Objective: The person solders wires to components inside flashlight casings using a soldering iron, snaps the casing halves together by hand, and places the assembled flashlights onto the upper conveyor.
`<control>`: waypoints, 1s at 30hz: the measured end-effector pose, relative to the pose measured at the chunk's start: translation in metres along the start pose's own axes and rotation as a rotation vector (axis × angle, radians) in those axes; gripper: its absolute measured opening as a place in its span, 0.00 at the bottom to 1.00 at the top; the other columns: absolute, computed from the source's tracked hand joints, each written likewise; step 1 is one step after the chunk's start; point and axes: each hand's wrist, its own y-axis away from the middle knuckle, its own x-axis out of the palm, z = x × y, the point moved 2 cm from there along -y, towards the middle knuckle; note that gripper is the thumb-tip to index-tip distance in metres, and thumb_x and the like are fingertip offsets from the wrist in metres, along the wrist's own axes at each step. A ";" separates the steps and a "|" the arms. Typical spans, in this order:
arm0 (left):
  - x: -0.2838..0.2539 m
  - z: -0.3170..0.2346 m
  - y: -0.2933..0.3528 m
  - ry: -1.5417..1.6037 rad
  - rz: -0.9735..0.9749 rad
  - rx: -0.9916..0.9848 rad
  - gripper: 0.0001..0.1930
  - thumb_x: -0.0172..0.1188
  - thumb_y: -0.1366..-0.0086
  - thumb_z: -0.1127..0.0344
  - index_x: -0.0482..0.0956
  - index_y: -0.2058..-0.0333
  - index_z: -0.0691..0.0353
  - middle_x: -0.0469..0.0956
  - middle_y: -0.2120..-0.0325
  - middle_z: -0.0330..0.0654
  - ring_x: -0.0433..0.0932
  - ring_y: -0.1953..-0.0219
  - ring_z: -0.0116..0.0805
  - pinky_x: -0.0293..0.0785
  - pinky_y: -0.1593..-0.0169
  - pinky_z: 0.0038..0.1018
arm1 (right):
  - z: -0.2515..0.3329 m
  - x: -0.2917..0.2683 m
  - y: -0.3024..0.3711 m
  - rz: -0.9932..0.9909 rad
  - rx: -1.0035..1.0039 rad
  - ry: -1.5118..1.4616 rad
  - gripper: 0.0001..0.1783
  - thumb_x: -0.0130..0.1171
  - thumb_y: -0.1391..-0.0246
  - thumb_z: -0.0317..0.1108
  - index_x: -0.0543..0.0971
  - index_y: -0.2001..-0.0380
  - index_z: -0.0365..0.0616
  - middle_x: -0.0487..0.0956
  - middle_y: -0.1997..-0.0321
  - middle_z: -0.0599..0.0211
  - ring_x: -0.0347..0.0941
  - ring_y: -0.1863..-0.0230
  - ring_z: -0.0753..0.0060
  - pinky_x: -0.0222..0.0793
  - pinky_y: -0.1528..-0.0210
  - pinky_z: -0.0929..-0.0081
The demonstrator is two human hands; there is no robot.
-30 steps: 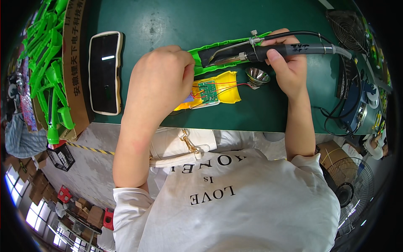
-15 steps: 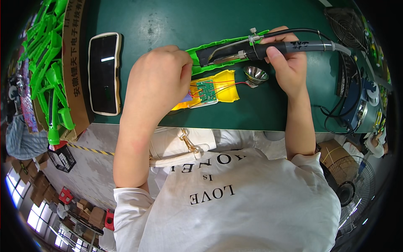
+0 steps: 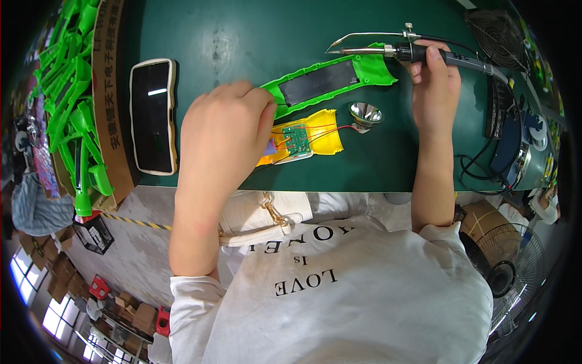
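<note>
My right hand (image 3: 433, 79) grips the dark handle of a soldering iron (image 3: 418, 53) with a thin metal solder-feed tube clamped above it. Its tip points left, over the far side of a long green plastic casing (image 3: 373, 70) with a black panel (image 3: 320, 82) set in it. At the casing's near-left end, my left hand (image 3: 233, 118) is closed, fingertips curled under and hidden; what they pinch cannot be made out. Beside that hand lies a yellow casing (image 3: 327, 133) holding a green circuit board (image 3: 297, 139). Red and black wires run from the board to a shiny reflector lamp (image 3: 366, 114).
A phone in a pale case (image 3: 153, 115) lies left on the green table (image 3: 242, 36). Past it, a cardboard box (image 3: 112, 121) stands with green plastic casings (image 3: 76, 79) piled beside it. At the right are a blue device (image 3: 509, 151), cables and a dark fan grille (image 3: 500, 39).
The soldering iron has been lifted up and to the right, off the green casing, whose black panel now shows fully. My left hand stays near the casing's end.
</note>
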 end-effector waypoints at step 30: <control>0.024 -0.032 0.006 0.086 -0.262 0.130 0.07 0.62 0.59 0.72 0.74 0.79 0.57 0.73 0.76 0.32 0.70 0.72 0.31 0.64 0.69 0.25 | -0.001 0.029 0.027 -0.034 0.235 -0.205 0.08 0.49 0.48 0.34 0.69 0.70 0.40 0.71 0.78 0.71 0.62 0.77 0.86 0.57 0.75 0.88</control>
